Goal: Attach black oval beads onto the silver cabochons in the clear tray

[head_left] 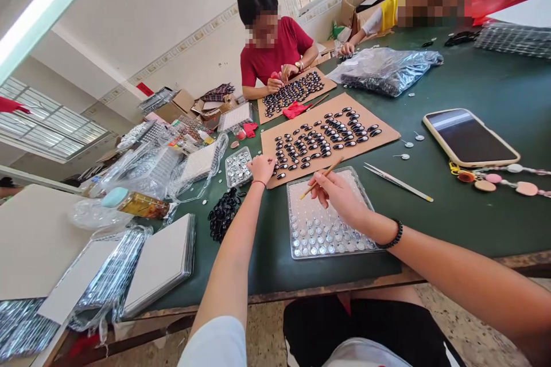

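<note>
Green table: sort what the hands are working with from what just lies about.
In use: right hand holding stick; left hand at cardboard sheet of dark beads; clear tray.

Lying about: phone, tweezers, plastic bag, bottle.

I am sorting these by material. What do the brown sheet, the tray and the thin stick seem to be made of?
Brown sheet: probably cardboard, matte tan, flat.
Tray: likely clear plastic, glossy, with molded round pockets.
Thin stick in the right hand: looks like wood or bamboo, pale brown, matte.
</note>
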